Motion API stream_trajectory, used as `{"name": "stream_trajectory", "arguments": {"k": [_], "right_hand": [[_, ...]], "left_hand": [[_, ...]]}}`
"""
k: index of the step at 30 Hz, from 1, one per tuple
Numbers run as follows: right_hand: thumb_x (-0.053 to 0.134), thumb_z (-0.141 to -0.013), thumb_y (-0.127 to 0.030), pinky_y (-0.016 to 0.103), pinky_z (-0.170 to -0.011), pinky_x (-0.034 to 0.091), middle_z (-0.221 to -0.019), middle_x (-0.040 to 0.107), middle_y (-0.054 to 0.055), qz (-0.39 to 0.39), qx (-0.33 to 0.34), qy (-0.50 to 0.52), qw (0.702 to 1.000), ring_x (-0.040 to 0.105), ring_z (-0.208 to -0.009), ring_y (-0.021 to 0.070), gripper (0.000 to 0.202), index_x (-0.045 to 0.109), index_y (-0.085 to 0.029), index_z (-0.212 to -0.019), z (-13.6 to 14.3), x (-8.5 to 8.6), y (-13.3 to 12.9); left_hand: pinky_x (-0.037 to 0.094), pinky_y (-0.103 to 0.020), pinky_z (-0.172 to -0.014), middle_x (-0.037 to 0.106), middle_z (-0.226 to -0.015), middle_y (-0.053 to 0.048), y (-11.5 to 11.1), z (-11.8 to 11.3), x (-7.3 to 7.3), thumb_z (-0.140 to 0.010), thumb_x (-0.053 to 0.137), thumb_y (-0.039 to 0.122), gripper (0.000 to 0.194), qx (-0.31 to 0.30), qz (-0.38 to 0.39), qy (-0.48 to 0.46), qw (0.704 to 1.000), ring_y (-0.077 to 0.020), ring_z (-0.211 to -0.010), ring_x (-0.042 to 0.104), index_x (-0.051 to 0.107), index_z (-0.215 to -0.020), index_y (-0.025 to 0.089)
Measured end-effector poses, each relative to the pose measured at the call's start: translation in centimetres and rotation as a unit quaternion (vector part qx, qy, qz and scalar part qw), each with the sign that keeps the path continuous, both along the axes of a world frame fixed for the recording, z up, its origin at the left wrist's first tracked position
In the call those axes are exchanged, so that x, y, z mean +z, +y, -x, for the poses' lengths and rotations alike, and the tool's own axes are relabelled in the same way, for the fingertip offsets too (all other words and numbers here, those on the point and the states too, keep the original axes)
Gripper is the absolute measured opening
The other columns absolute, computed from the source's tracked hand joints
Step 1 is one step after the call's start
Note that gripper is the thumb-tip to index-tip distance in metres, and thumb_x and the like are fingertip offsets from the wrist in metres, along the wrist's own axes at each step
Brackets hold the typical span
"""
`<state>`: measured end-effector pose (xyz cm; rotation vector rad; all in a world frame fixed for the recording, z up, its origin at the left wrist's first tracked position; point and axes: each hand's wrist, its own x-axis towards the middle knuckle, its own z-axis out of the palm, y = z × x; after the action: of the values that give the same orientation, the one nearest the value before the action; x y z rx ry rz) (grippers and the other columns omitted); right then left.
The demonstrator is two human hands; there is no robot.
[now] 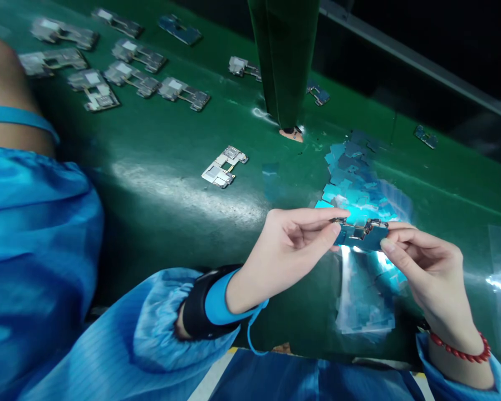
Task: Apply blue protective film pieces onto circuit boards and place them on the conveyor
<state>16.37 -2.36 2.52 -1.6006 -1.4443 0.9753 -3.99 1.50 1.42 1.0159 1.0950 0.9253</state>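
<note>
Both hands, left hand (pixel 294 236) and right hand (pixel 421 259), pinch one small circuit board (pixel 361 234) between fingertips, just above the pile of blue film pieces (pixel 353 178) on the green bench (pixel 158 184). It seems an inspecting or peeling step; a steady fine grip is needed.

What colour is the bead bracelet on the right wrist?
Red: the bead bracelet circles the wrist below the right hand, seen in the head view.
</note>
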Motion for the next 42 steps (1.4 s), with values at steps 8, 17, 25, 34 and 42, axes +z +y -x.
{"name": "stream_trajectory", "arguments": {"k": [8, 17, 25, 34, 42], "right_hand": [[0.072, -0.079, -0.022, 0.023, -0.055, 0.047, -0.074, 0.063, 0.004, -0.001, -0.006, 0.008, 1.000, 0.063, -0.078, 0.0177, 0.012, 0.069, -0.020, -0.068, 0.2, -0.2, 0.1], [0.073, -0.078, -0.022, 0.022, -0.052, 0.047, -0.076, 0.065, 0.005, 0.001, -0.008, 0.020, 1.000, 0.064, -0.077, 0.0178, 0.010, 0.070, -0.020, -0.069, 0.2, -0.4, 0.0], [0.073, -0.076, -0.016, 0.022, -0.060, 0.049, -0.075, 0.068, 0.003, -0.017, -0.016, 0.045, 0.999, 0.066, -0.084, 0.0179, 0.011, 0.071, -0.023, -0.068, 0.2, -0.5, 0.1], [0.075, -0.077, -0.019, 0.023, -0.064, 0.052, -0.081, 0.071, 0.004, -0.013, -0.036, 0.086, 0.996, 0.067, -0.090, 0.0193, 0.007, 0.074, -0.024, -0.072, 0.1, -1.0, -0.2], [0.074, -0.081, -0.022, 0.018, -0.071, 0.051, -0.085, 0.072, 0.001, 0.003, -0.009, 0.120, 0.993, 0.065, -0.093, 0.0145, 0.007, 0.076, -0.029, -0.078, -0.4, -1.3, -0.4]], "left_hand": [[0.060, -0.021, -0.062, 0.077, -0.077, -0.005, -0.4, -0.4, -1.3, -0.068, 0.075, 0.020, 0.029, 0.007, 0.007, -0.032, 0.999, -0.0169, -0.065, 0.073, 0.076, -0.097, 0.015], [0.059, -0.023, -0.058, 0.076, -0.074, -0.005, -0.2, -0.4, -1.1, -0.068, 0.074, 0.019, 0.028, -0.007, 0.018, -0.018, 1.000, -0.0166, -0.060, 0.071, 0.076, -0.096, 0.014], [0.060, -0.022, -0.060, 0.077, -0.074, -0.005, 0.0, -0.4, -1.0, -0.068, 0.074, 0.019, 0.028, -0.006, 0.014, -0.011, 1.000, -0.0166, -0.062, 0.072, 0.076, -0.095, 0.013], [0.059, -0.020, -0.063, 0.078, -0.078, -0.006, 0.1, -0.2, -0.6, -0.069, 0.074, 0.019, 0.030, -0.005, 0.024, -0.005, 1.000, -0.0182, -0.069, 0.074, 0.075, -0.098, 0.011], [0.060, -0.022, -0.062, 0.077, -0.074, -0.005, 0.1, -0.2, -0.9, -0.068, 0.074, 0.019, 0.031, -0.005, 0.018, -0.015, 1.000, -0.0180, -0.066, 0.073, 0.075, -0.098, 0.011]]}}
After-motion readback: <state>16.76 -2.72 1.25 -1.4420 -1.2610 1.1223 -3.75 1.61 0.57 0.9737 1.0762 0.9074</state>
